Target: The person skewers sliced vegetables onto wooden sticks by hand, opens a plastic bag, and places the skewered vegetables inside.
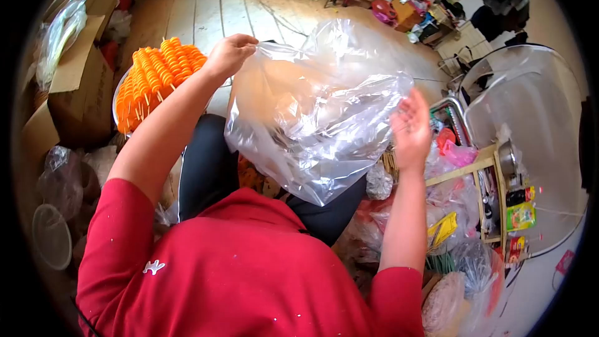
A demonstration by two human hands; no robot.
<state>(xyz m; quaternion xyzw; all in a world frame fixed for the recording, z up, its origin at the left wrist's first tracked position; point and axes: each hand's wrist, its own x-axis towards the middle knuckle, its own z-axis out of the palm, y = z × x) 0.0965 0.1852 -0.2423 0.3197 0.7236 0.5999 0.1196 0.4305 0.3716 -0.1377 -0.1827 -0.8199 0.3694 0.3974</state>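
Note:
A large clear plastic bag (312,125) is spread in front of me, above my knees. My left hand (229,57) pinches its upper left edge. At the bag's right edge is my right hand (410,126), palm partly turned toward the bag and fingers apart; whether the fingertips touch the plastic is hard to see. Behind my left forearm, a pile of orange spiral-cut pieces on sticks (159,78) rests on a light round tray (115,107), its rim mostly hidden. Something brown and blurred shows through the bag.
An open cardboard box (78,90) stands at the left, above a round translucent lid (51,237). To my right are a wooden frame (493,193), sauce bottles (516,248), several loose plastic bags (458,193) and a big translucent sheet (530,131). Clutter fills the far right corner.

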